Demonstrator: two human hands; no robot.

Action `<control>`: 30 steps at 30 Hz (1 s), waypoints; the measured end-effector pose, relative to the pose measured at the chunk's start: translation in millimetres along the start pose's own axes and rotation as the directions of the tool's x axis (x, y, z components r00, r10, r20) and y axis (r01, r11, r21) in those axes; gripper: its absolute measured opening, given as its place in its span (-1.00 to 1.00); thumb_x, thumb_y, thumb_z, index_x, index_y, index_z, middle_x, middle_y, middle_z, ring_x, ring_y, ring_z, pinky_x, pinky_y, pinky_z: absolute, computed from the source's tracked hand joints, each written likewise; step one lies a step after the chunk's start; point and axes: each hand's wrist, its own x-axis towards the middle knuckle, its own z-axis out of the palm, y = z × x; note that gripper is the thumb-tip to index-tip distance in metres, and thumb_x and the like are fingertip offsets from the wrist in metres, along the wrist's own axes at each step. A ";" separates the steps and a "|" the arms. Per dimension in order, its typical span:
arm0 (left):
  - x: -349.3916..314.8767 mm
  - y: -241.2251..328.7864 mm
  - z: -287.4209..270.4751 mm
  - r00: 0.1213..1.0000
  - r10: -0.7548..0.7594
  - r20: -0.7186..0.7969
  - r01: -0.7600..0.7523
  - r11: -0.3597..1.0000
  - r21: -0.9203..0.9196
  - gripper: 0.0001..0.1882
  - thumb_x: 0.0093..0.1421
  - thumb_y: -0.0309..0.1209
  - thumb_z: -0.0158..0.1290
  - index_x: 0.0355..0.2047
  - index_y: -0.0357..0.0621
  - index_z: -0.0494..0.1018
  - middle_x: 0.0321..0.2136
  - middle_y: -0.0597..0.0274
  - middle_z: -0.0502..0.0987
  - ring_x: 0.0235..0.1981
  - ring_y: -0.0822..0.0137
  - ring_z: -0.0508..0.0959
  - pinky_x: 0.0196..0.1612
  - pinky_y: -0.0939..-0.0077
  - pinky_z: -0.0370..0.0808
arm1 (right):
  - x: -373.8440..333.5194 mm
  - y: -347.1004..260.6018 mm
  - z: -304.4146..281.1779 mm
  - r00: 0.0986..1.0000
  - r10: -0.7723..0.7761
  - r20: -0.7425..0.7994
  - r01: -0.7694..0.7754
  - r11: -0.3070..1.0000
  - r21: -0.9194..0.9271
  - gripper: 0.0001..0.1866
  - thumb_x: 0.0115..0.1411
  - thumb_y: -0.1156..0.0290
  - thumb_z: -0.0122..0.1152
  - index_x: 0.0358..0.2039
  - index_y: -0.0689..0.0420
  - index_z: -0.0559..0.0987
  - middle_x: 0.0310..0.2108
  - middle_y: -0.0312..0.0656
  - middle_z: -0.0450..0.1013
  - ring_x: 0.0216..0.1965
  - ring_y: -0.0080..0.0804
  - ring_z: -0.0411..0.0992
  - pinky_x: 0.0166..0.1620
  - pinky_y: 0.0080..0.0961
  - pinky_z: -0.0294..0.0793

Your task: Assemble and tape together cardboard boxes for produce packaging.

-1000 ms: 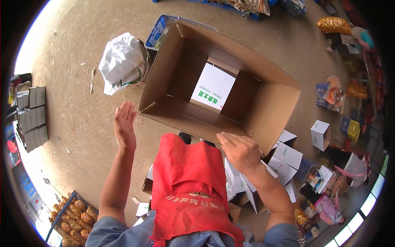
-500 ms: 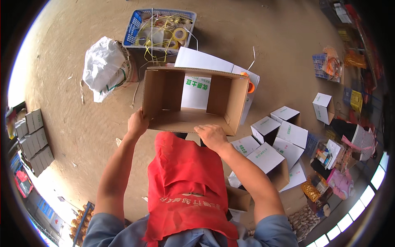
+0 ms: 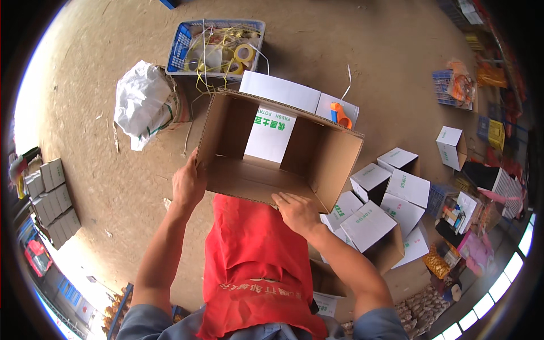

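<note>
both arms [image 3: 161, 255] reach forward, spread apart. the left hand [image 3: 189, 180] grasps the near left corner of an open cardboard box [image 3: 255, 178]; the right hand [image 3: 296, 211] grips its near rim, fingers [image 3: 284, 200] bent over the edge. the box sits just beyond the hands, touching both, its open mouth turned upward.

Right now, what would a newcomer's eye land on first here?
A large open cardboard box dominates the middle, with the left hand at its near-left corner and the right hand on its near edge. A red apron stands out below it; a white bag sits upper left.
</note>
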 end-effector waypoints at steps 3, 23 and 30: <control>-9.4 5.6 -9.2 1.000 0.016 0.000 -0.016 1.000 -0.005 -0.54 0.40 -0.29 -0.05 0.30 0.04 0.35 -0.32 -0.18 0.65 -0.30 -0.28 0.63 -0.18 -0.14 0.52 | -10.4 -5.9 -5.7 0.999 -0.017 -0.038 0.019 0.999 0.050 -0.72 0.24 0.44 0.23 -0.04 0.14 0.66 -0.14 -0.05 0.67 -0.13 -0.17 0.67 -0.06 -0.27 0.68; 39.9 27.8 18.9 0.999 0.022 -0.042 -0.033 0.960 -0.279 -0.59 0.41 -0.41 -0.05 0.26 -0.02 0.39 -0.33 -0.21 0.62 -0.29 -0.26 0.63 -0.25 -0.04 0.55 | 58.8 35.2 -35.8 0.993 -0.084 -0.085 0.083 0.997 -0.008 -0.75 0.21 0.50 0.26 -0.08 0.13 0.67 -0.17 -0.11 0.67 -0.14 -0.21 0.67 -0.12 -0.34 0.67; 29.5 11.6 37.5 0.943 0.184 -0.278 -0.276 0.898 -0.343 -0.57 0.42 -0.43 -0.04 0.28 -0.04 0.37 -0.23 -0.23 0.63 -0.27 -0.22 0.65 -0.24 0.05 0.58 | 36.6 28.0 -19.8 1.000 0.005 -0.020 -0.006 1.000 -0.026 -0.70 0.13 0.54 0.30 -0.08 0.14 0.67 -0.11 -0.08 0.66 -0.05 -0.17 0.65 -0.07 -0.30 0.67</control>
